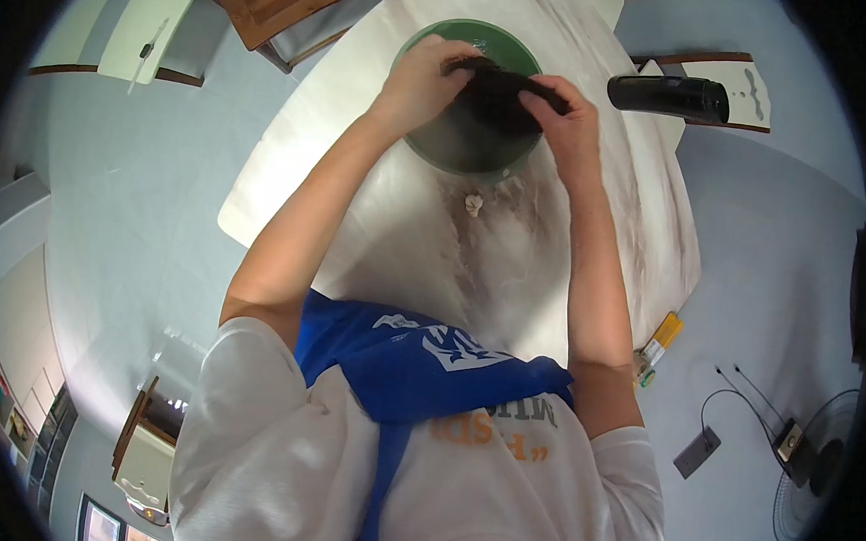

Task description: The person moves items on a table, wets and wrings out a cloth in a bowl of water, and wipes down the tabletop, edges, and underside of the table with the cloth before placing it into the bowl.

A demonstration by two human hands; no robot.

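Observation:
Both my hands hold a black, soft-looking piece point(501, 106) stretched over a round green basin point(524, 49) on the table. I cannot make out what kind of thing it is; its surface is too dark. My left hand point(427, 82) pinches its left edge, fingers curled over the top. On the other side, my right hand point(568, 121) has its thumb and fingers closed on the right end. The black piece hides most of the basin's inside. A small crumpled white lump point(473, 205) lies on the table just in front of the basin.
The marble-patterned table point(293, 189) has chairs around it. A black cylinder point(668, 96) lies beyond the table's right side, over a chair. A yellow-labelled item point(664, 332) sits by the right edge. Cables and a fan point(817, 465) are on the floor at lower right.

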